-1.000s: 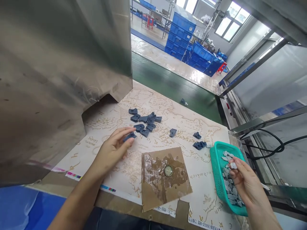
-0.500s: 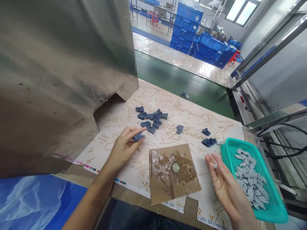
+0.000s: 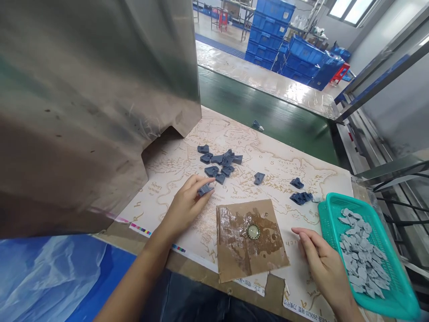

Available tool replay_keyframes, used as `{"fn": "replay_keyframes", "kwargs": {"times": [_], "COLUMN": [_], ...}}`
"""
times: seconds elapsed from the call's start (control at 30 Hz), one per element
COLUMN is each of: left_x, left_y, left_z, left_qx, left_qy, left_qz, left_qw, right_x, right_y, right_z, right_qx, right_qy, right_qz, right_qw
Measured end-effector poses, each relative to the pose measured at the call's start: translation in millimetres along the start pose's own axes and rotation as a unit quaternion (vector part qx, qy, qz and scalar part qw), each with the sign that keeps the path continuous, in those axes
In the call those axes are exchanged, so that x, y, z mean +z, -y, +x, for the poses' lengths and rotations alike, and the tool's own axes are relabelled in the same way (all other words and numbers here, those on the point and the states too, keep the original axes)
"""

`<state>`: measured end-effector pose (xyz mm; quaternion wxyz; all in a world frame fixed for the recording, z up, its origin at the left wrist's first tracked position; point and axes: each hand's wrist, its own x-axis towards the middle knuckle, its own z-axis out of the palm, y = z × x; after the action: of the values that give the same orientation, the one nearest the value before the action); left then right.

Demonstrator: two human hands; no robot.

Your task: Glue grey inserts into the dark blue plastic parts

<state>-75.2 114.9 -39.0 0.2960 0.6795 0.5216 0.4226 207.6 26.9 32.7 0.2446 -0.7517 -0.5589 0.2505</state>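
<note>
Left hand (image 3: 188,206) pinches a dark piece (image 3: 204,190); right hand (image 3: 325,267) curls beside basket (image 3: 397,298), hold unclear.

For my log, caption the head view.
Left fingers pinch an angular navy piece; right hand beside green plastic basket of irregular grey pieces.

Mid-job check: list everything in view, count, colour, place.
Map sheet: one, cream, centre
Belt: one, green, behind map sheet
Angular pieces: over a dozen, dark blue, mostly on map sheet, one on belt
Cardboard: one, brown, front centre
Round disc: one, pale, dark rim, on cardboard
Basket: one, teal, right
Chips: many, grey, in basket
Metal panel: one, grey, left
Plastic sheeting: some, blue and clear, lower left
Crates: several, blue, background
Stools: two, red, background
Cables: several, black, right edge
Left hand: one, bare, left of cardboard, holding angular piece
Right hand: one, bare, left of basket, contents hidden
</note>
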Motion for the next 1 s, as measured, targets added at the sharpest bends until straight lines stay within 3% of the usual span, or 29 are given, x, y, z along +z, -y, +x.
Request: {"fn": "replay_keyframes", "kwargs": {"times": [0.13, 0.33, 0.53, 0.7, 0.87, 1.0], "left_x": [-0.9, -2.1, -5.8, -6.4, -2.6, -0.8], "left_y": [-0.4, -1.8, -6.7, -10.1, -15.0, -15.8], "left_z": [0.1, 0.1, 0.2, -0.4, -3.1, -5.2], "left_qx": [-0.010, -0.025, -0.092, -0.008, 0.051, 0.046], "left_qy": [-0.006, -0.008, -0.012, -0.002, 0.012, 0.057], "left_qz": [0.008, -0.006, -0.054, -0.061, -0.067, -0.080], "left_qw": [1.000, 1.000, 0.994, 0.998, 0.996, 0.994], "right_x": [-9.6, -19.0, -33.6, -36.3, -16.9, 8.4], "right_y": [-3.7, -16.2, -22.2, -11.1, 13.1, 33.3], "right_z": [4.7, 8.6, 16.4, 20.0, 11.5, 5.6], "right_qx": [-0.075, -0.153, -0.192, -0.200, -0.195, -0.215], "right_qy": [-0.012, 0.098, 0.174, 0.167, 0.175, 0.187], "right_qz": [-0.221, -0.305, -0.315, -0.351, -0.226, -0.142], "right_qw": [0.972, 0.935, 0.913, 0.899, 0.938, 0.948]}}
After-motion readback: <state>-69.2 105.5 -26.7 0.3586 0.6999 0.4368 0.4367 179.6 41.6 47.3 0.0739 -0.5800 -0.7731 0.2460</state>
